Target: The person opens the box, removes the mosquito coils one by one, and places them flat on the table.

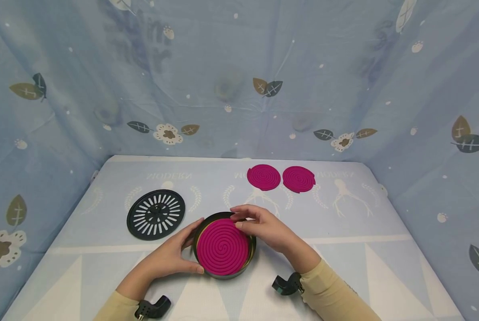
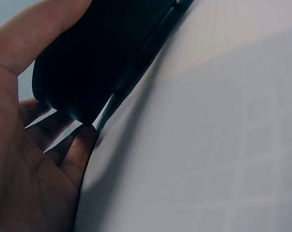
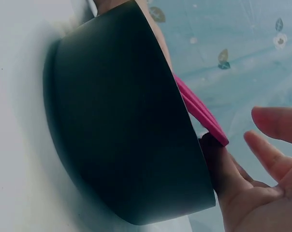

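A round, dark mosquito coil tin (image 1: 237, 275) with a gold-toned inside stands at the table's front middle. A magenta mosquito coil (image 1: 222, 247) lies over its opening; in the right wrist view the edge of the coil (image 3: 200, 112) juts above the rim. My left hand (image 1: 170, 258) grips the tin's left side, thumb in front and fingers behind. My right hand (image 1: 265, 227) is at the upper right rim. Its thumb and one finger stand apart in the right wrist view, while another fingertip, partly hidden, meets the coil's edge.
A black slotted round lid (image 1: 156, 215) lies flat to the left of the tin. Two more magenta coils, a left coil (image 1: 264, 177) and a right coil (image 1: 299, 179), lie side by side near the table's back. A patterned blue curtain (image 1: 223, 80) hangs behind the table (image 1: 336, 263).
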Action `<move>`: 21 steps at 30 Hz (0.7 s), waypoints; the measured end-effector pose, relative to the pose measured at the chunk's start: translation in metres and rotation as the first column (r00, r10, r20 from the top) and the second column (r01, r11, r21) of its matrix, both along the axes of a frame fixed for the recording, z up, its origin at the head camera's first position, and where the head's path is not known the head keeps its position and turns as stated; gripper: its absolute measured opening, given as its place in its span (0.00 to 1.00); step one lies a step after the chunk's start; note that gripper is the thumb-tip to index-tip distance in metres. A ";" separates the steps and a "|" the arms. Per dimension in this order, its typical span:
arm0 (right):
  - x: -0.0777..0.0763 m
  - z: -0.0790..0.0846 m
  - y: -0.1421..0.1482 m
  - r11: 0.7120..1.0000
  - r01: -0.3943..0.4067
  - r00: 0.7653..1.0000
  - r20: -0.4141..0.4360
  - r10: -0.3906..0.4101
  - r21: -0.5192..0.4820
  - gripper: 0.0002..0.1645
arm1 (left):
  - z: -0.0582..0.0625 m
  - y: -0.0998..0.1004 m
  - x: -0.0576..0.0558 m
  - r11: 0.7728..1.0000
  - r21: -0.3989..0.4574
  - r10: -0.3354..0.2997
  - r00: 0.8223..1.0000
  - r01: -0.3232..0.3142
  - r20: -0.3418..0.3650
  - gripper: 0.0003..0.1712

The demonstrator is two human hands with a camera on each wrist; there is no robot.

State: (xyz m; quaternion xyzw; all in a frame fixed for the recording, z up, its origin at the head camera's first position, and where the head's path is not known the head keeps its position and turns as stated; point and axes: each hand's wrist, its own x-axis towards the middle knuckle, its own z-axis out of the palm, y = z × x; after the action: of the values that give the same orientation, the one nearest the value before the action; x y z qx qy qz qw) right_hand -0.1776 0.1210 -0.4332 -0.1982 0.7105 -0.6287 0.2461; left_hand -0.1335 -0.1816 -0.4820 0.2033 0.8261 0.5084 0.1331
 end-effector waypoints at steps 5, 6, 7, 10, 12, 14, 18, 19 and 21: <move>0.000 0.001 0.001 0.999 -0.048 0.997 0.061 0.049 -0.020 0.32 | -0.002 0.000 0.000 1.000 0.001 0.000 1.000 0.000 -0.005 0.73; 0.000 0.001 0.002 0.998 -0.056 0.995 0.077 0.058 -0.029 0.32 | -0.002 0.000 0.000 1.000 0.001 -0.001 1.000 0.001 -0.008 0.73; 0.000 0.001 0.002 0.997 -0.062 0.994 0.091 0.065 -0.035 0.33 | -0.002 0.000 0.000 1.000 0.001 -0.001 1.000 0.002 -0.010 0.73; -0.001 0.000 0.004 0.995 -0.081 0.987 0.132 0.088 -0.054 0.34 | -0.002 0.000 -0.001 1.000 0.005 -0.005 1.000 0.005 -0.011 0.73; -0.002 -0.001 0.005 0.994 -0.093 0.984 0.149 0.100 -0.054 0.34 | -0.002 0.000 -0.001 1.000 0.007 -0.009 1.000 0.009 -0.010 0.73; -0.002 -0.002 0.006 0.993 -0.107 0.981 0.161 0.112 -0.044 0.35 | -0.001 0.000 -0.001 1.000 0.009 -0.011 1.000 0.011 -0.008 0.73; -0.002 -0.002 0.007 0.992 -0.124 0.980 0.159 0.123 -0.005 0.35 | 0.000 0.000 -0.001 1.000 0.008 -0.011 1.000 0.011 -0.005 0.73; -0.002 -0.001 0.006 0.992 -0.126 0.980 0.155 0.124 0.005 0.34 | 0.000 0.000 -0.001 1.000 0.006 -0.010 1.000 0.011 -0.005 0.73; -0.001 -0.001 0.006 0.992 -0.128 0.982 0.145 0.123 0.023 0.33 | 0.000 0.000 -0.001 1.000 0.007 -0.010 1.000 0.010 -0.005 0.73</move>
State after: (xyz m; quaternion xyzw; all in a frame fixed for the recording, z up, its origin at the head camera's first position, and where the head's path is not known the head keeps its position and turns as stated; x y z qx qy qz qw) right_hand -0.1791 0.1266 -0.4343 -0.1931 0.6873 -0.6129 0.3387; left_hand -0.1340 -0.1815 -0.4823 0.2092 0.8237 0.5100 0.1328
